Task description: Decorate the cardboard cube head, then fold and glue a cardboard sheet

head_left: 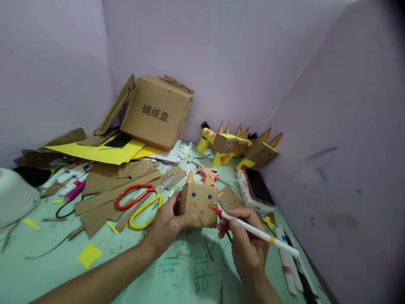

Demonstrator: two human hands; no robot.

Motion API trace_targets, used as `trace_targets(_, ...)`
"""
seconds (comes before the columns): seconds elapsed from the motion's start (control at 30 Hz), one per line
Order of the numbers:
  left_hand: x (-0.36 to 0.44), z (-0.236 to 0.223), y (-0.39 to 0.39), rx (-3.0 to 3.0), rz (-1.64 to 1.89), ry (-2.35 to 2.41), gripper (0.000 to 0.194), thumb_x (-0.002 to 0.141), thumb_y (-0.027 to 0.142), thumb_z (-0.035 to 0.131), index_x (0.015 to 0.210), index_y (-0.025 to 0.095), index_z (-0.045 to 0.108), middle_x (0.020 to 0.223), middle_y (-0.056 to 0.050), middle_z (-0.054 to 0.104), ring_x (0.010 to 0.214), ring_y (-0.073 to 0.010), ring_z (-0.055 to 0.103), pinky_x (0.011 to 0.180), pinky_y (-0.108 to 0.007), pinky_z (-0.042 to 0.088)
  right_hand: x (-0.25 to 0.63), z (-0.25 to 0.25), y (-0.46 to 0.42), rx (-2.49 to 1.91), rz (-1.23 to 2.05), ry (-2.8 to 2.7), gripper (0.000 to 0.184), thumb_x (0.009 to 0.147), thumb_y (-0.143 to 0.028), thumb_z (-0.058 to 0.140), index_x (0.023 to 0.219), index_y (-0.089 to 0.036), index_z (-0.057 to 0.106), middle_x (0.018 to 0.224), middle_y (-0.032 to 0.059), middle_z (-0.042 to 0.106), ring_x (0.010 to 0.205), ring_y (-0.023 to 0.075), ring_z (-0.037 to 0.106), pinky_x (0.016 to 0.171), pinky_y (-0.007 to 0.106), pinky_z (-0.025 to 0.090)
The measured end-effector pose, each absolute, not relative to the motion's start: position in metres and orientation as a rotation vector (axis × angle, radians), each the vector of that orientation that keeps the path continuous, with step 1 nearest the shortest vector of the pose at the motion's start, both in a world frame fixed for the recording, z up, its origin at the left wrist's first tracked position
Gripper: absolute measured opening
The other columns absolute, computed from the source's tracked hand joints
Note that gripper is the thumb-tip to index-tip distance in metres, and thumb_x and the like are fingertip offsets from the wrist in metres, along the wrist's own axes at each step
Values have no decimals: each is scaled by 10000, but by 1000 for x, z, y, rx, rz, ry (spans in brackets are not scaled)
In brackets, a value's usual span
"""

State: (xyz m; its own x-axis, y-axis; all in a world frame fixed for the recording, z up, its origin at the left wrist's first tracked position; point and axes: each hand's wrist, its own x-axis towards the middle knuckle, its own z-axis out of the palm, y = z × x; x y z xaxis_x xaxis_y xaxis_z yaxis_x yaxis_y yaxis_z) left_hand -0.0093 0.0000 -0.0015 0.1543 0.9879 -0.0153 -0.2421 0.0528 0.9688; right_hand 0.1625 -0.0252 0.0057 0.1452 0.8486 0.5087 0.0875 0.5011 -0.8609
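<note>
While my left grip (171, 221) steadies a small cardboard box (202, 211), with the thumb across its lower front and the fingers at its left side, my right grip (248, 242) pinches a white marker (257, 231) between thumb and fingers. The marker's red tip points at a reddish spot on the right of the box's front; I cannot tell whether it touches. Two blue dots sit above the reddish spots, and two pointed ears (190, 177) stand up from the top edge.

The box is above the middle of the pale green surface (47, 270), behind some green pen strokes. Just left of it lie open scissors (157, 190) with one red and one yellow handle, partly over cardboard scraps (96, 215). Farther back, a large carton (158, 109) leans by the wall, with yellow paper (123, 153) in front. Behind and right of my box stand yellow animal figures (224, 143) with box heads. A dark phone (258, 185) lies nearer, to the right, and more markers (286, 264) lie near the surface's right edge.
</note>
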Motion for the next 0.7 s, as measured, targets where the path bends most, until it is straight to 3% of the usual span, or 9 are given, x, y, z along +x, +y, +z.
trace_targets(0.17, -8, 2, 0, 1054, 1163, 955, 645, 624, 273, 739, 1218, 164, 512, 1124, -102, 675, 1043, -333, 615, 852, -404, 504, 159, 7, -26, -1110, 582, -1419, 64, 826, -268, 612, 806, -210, 594, 590, -36, 580, 470, 95, 497, 403, 186, 362)
trace_targets(0.33, -8, 2, 0, 1057, 1147, 1003, 666, 613, 279, 747, 1225, 159, 512, 1087, -103, 690, 1020, -336, 628, 833, -402, 513, 155, 0, -21, -1103, 690, -1427, 182, 878, -340, 550, 765, -197, 546, 562, -39, 587, 413, 79, 450, 373, 182, 322)
trace_targets(0.7, -8, 0, -1, 1105, 1161, 996, 645, 636, 274, 742, 1229, 169, 510, 1117, -100, 674, 1041, -333, 617, 860, -408, 503, 153, 0, -18, -1052, 441, -1587, 165, 911, -251, 471, 750, -214, 473, 517, -79, 495, 417, 85, 455, 419, 198, 346)
